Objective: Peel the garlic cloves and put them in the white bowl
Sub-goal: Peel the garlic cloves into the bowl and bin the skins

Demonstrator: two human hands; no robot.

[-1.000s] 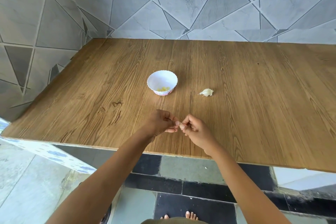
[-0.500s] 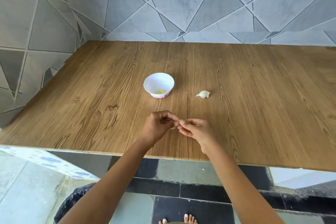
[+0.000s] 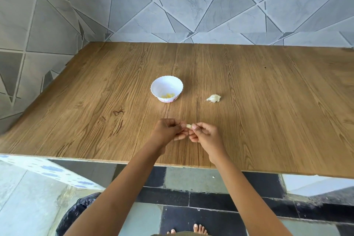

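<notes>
Left hand (image 3: 168, 130) and right hand (image 3: 206, 136) both pinch one garlic clove (image 3: 188, 126) in front of my white bowl (image 3: 162, 86), which holds yellowish peeled cloves (image 3: 168, 95); unpeeled garlic (image 3: 214, 98) lies to its right.

I hold a small garlic clove (image 3: 188, 126) between both hands over the near part of the wooden table (image 3: 268, 120). My left hand (image 3: 168, 130) pinches it from the left and my right hand (image 3: 206, 134) from the right, fingers curled, fingertips nearly meeting around it. Farther out stands the white bowl (image 3: 155, 84), scalloped at the rim, with a few yellowish peeled cloves (image 3: 168, 95) at its bottom. To the bowl's right, apart from it, lies an unpeeled piece of garlic (image 3: 214, 98). A grey tiled wall (image 3: 191, 5) rises behind the table and along its left side. Below the near edge I see dark floor tiles, my bare toes (image 3: 199, 229) and a black bag (image 3: 76, 210) at lower left.
</notes>
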